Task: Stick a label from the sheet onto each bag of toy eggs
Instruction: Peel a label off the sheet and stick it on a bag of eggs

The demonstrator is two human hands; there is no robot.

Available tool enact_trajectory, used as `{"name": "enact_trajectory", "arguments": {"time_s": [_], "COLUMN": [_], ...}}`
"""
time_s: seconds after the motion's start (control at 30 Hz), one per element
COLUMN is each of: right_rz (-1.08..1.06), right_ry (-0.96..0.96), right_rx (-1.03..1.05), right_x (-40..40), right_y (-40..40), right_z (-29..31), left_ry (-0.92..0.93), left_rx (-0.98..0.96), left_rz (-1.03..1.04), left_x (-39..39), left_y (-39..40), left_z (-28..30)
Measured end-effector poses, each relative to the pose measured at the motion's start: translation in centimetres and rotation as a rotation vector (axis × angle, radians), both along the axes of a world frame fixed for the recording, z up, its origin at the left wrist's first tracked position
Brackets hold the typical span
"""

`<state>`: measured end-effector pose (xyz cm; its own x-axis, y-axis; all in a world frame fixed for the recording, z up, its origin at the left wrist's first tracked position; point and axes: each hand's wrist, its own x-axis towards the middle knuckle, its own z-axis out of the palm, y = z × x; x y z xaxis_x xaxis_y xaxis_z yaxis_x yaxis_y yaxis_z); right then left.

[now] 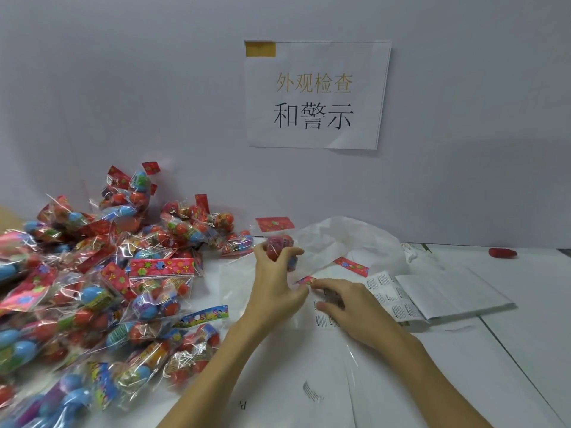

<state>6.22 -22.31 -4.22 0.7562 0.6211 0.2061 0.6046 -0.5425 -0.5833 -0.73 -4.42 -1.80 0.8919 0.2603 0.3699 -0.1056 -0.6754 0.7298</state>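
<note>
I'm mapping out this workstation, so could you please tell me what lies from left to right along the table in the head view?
Pile of egg bags → left hand gripping one bag → right hand on the label sheet → folded white paper → small red object.

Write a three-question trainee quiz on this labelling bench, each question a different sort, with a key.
1. True or false: the left hand holds a bag of toy eggs above the table.
2. Multiple choice: the pile of bags lies (a) left of the hands, (b) right of them, (c) on the wall.
3. Fill in: the right hand rests on the label ____.

Key: 1 true; 2 a; 3 sheet.
</note>
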Motion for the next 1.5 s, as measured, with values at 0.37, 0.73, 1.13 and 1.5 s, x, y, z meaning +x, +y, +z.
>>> {"name": "enact_trajectory", "arguments": {"time_s": [0.37, 0.73, 1.13, 1.5], "right_rz": [0.034, 0.003, -0.018, 0.01], "right_ry": [-0.034, -0.097, 0.015, 0.039], "right_rx": [-0.061, 0.045, 0.227, 0.238], "right_x": [0.8, 0.5, 0.6, 0.7], "right_y": [-0.3, 0.1, 0.0, 0.0], "right_z": [-0.6, -0.2, 0.1, -0.3], "left_ry": [0.326, 0.211, 0.247, 0.248], "left_rx": [0.213, 0.197, 0.162, 0.155], "left_rz": [-0.131, -0.114, -0.094, -0.095], "left_x": [0.5, 0.8, 1.0, 1.1], "left_y": [2.2, 2.1, 2.1, 2.3], "left_z": [-1.5, -1.4, -1.5, -1.7]}}
